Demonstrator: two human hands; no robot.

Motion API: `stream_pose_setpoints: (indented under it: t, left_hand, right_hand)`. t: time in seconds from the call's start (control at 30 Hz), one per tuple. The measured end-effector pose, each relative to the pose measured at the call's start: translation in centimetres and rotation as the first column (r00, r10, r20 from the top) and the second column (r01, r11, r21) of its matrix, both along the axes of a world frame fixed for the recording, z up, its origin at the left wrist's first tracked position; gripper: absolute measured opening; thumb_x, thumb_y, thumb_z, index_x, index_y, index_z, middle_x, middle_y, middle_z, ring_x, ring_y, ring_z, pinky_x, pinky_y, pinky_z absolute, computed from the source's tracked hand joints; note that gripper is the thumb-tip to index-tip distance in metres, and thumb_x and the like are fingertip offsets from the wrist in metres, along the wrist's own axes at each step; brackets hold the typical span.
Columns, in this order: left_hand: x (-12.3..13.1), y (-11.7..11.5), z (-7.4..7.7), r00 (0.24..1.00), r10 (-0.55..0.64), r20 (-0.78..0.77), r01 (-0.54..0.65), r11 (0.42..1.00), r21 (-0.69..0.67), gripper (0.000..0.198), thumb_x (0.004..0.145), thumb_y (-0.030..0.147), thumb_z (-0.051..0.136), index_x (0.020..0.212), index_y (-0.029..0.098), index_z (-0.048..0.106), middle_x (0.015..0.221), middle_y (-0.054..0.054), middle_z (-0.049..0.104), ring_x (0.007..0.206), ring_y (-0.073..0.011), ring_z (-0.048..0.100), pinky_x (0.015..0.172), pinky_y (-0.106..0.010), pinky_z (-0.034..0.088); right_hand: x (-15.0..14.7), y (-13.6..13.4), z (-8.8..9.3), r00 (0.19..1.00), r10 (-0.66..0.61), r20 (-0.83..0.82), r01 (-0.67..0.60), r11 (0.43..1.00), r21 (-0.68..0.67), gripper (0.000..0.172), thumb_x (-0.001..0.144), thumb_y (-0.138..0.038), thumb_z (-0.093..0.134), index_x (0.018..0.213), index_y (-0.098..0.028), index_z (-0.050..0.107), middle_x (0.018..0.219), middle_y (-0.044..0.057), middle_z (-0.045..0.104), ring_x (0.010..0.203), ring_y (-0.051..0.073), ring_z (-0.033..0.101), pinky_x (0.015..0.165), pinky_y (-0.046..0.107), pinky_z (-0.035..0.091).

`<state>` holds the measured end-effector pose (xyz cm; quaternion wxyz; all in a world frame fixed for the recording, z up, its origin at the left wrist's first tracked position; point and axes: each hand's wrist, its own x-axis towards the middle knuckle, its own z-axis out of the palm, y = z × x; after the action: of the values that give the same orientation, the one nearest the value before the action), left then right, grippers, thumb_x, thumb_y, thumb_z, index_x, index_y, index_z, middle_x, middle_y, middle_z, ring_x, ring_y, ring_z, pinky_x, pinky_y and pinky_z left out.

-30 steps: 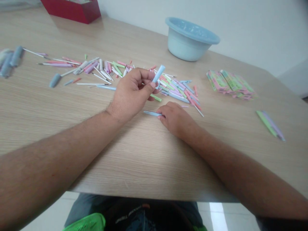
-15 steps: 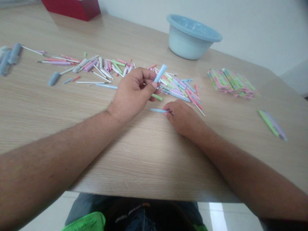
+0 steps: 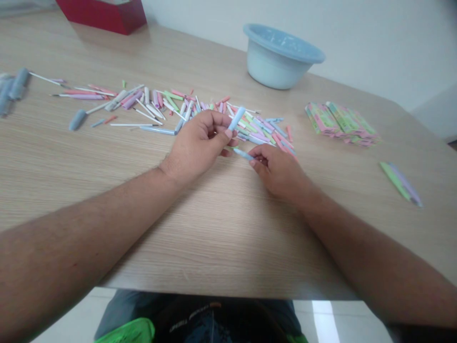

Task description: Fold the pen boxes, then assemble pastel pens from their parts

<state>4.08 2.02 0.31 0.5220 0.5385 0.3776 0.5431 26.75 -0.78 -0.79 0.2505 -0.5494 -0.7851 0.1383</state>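
Pastel pen parts (image 3: 132, 100) scattered across a wood-grain table (image 3: 200, 228)
A light-blue pen tube (image 3: 237, 119) is pinched at a tilt in the left hand (image 3: 205, 143), and a slim light-blue pen piece (image 3: 243, 154) is held in the right hand (image 3: 280, 166), both near the loose spread. A blue plastic basin (image 3: 273, 66) is parked by the white wall (image 3: 200, 19), a red box (image 3: 103, 16) is tucked far left, packets (image 3: 341, 124) are stacked to the right, and pale floor tiles (image 3: 342, 324) can be seen below.
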Motion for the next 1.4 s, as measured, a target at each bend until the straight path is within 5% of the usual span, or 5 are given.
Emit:
stream_pose_setpoints:
  t: [0.13,0.33,0.47,0.83,1.4]
  left_hand:
    - [0.4,-0.2,-0.7,0.998,-0.055,-0.026,0.053,0.997,-0.057,0.013,0.094,0.009,0.079,0.099,0.02,0.074,0.089,-0.005,0.078,0.087,-0.0202,0.078,0.066,-0.025,0.064]
    - [0.7,-0.5,-2.3,0.941,-0.271,-0.202,0.264,0.963,-0.059,0.006,0.1,0.013,0.071,0.104,0.017,0.07,0.094,-0.003,0.077,0.083,-0.0148,0.073,0.073,-0.025,0.065]
    - [0.7,-0.7,-2.7,0.904,-0.348,-0.249,0.353,0.935,-0.027,0.005,0.101,0.014,0.07,0.106,0.016,0.068,0.094,-0.003,0.077,0.08,-0.0136,0.072,0.074,-0.026,0.064]
    - [0.7,-1.4,-2.0,0.877,-0.404,-0.259,0.408,0.912,-0.041,0.009,0.1,0.012,0.071,0.108,0.015,0.069,0.094,-0.002,0.079,0.079,-0.0115,0.072,0.074,-0.024,0.059]
    - [1.0,-1.5,-2.0,0.892,-0.437,-0.113,0.427,0.899,-0.099,0.005,0.105,0.012,0.067,0.107,0.016,0.065,0.096,-0.004,0.081,0.084,-0.0127,0.079,0.075,-0.023,0.067]
  right_hand:
    - [1.3,1.2,0.1,0.932,-0.062,-0.358,0.063,0.998,-0.009,0.007,0.099,-0.027,0.075,0.104,-0.023,0.074,0.082,0.0,0.073,0.072,0.018,0.065,0.074,0.034,0.053]
    - [1.4,1.8,1.6,0.482,-0.107,-0.869,-0.03,0.99,-0.139,0.023,0.092,-0.04,0.088,0.1,-0.025,0.073,0.082,-0.003,0.07,0.062,0.01,0.056,0.052,0.022,0.044]
    - [1.0,1.1,3.1,0.333,-0.073,-0.94,-0.11,0.987,-0.116,0.031,0.088,-0.043,0.095,0.104,-0.027,0.075,0.092,-0.004,0.072,0.067,0.009,0.057,0.055,0.02,0.05]
    - [-0.3,0.2,3.2,0.268,-0.041,-0.963,-0.214,0.972,-0.101,0.04,0.084,-0.048,0.1,0.108,-0.029,0.075,0.096,-0.005,0.075,0.069,0.008,0.061,0.058,0.019,0.055]
    - [-1.3,-0.1,1.6,0.291,-0.021,-0.957,-0.218,0.972,-0.088,0.033,0.084,-0.045,0.099,0.102,-0.029,0.077,0.094,-0.003,0.073,0.076,0.012,0.06,0.062,0.022,0.053]
